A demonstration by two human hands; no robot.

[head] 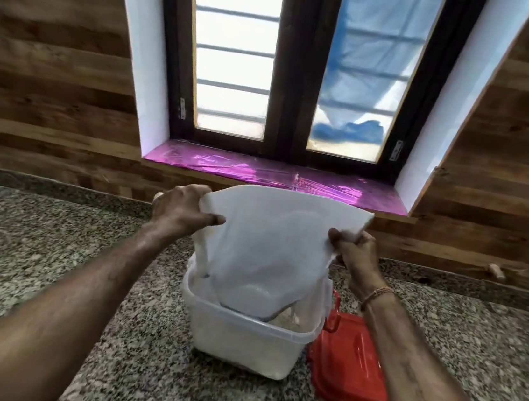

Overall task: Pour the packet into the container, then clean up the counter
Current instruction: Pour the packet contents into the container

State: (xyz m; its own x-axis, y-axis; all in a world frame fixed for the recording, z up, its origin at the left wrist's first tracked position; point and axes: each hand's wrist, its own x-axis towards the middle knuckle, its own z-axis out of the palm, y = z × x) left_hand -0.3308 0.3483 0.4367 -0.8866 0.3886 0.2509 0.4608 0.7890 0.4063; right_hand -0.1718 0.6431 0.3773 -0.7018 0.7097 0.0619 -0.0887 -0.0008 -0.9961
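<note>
I hold the packet (271, 241) up with both hands, above the container (239, 343). My left hand (185, 214) grips its upper left corner: my fingers curl over the top edge and my thumb presses on the near face. My right hand (355, 248) pinches the upper right edge, and the plastic bunches up between my thumb and fingers. The packet is white and half see-through. It hangs upside down, with its lower end dipping inside the container's rim. Its skin looks slack, and I cannot tell how much is inside.

The container is a clear, square plastic tub standing upright on the counter (33, 255), right in front of me. A pale, whitish filling (285, 319) shows inside, under the packet's mouth, and the tub's walls look white from it.

A red lid (350, 360) lies flat on the counter just right of the container, with my right forearm partly over it. I cannot tell whether it touches the tub. I wear a thin band (378, 294) on my right wrist.

The counter is speckled grey stone and meets a wood-panelled wall. Above it is a dark-framed window (292, 70) with two panes, bars behind the left one and a blue sheet behind the right. Shiny pink film covers the sill (276, 175).
</note>
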